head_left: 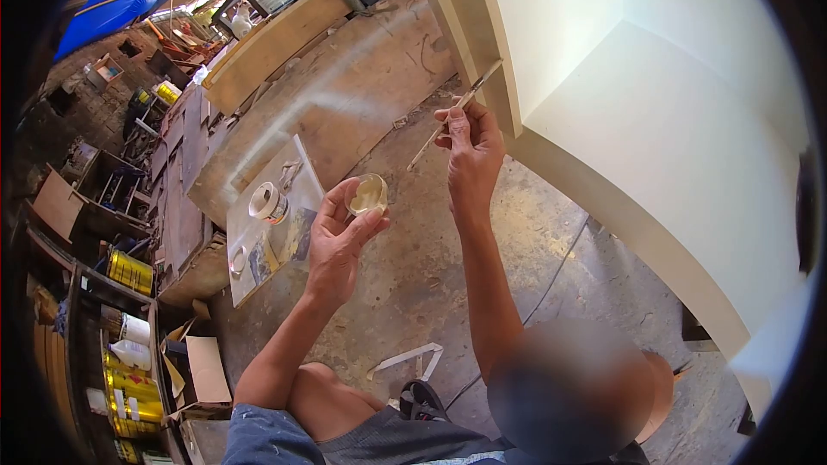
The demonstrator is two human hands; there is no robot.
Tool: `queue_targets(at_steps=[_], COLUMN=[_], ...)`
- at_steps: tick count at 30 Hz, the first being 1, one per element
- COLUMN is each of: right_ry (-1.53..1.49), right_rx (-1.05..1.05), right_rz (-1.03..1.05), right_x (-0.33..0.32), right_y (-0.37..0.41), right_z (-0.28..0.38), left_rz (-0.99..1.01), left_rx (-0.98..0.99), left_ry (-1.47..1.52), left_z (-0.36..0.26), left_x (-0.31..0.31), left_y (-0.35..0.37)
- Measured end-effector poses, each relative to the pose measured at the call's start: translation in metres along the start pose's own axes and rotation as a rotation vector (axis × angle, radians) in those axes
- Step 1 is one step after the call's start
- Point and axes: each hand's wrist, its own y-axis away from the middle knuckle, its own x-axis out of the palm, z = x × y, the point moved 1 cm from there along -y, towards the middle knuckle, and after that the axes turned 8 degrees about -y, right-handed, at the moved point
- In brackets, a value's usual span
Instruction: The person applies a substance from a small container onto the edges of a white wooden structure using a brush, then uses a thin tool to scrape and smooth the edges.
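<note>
My left hand is closed round a small round cup with a pale cream substance inside. My right hand pinches a thin brush by its middle. One end of the brush points down and left over the floor; its upper end touches or nearly touches the edge of a cream-coloured curved panel. Left of my left hand, a white tub stands on a paint-stained board, with a small white ring-shaped lid near the board's left edge.
A large pale cabinet-like piece fills the right side. Shelves at the left hold yellow cans beside an open cardboard box. A dark cable crosses the concrete floor. Someone's capped head, blurred, is at the bottom right.
</note>
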Motion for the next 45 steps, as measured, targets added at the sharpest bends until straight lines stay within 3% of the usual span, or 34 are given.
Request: queue_targets(at_steps=[45], right_ry=[-0.021], right_rx=[0.033], right_rz=[-0.031], right_x=[-0.008], right_y=[0.013], right_z=[-0.008], left_rz=[0.014], left_rx=[-0.003], left_ry=[-0.004], left_z=[0.002], left_x=[0.000], left_y=[0.001])
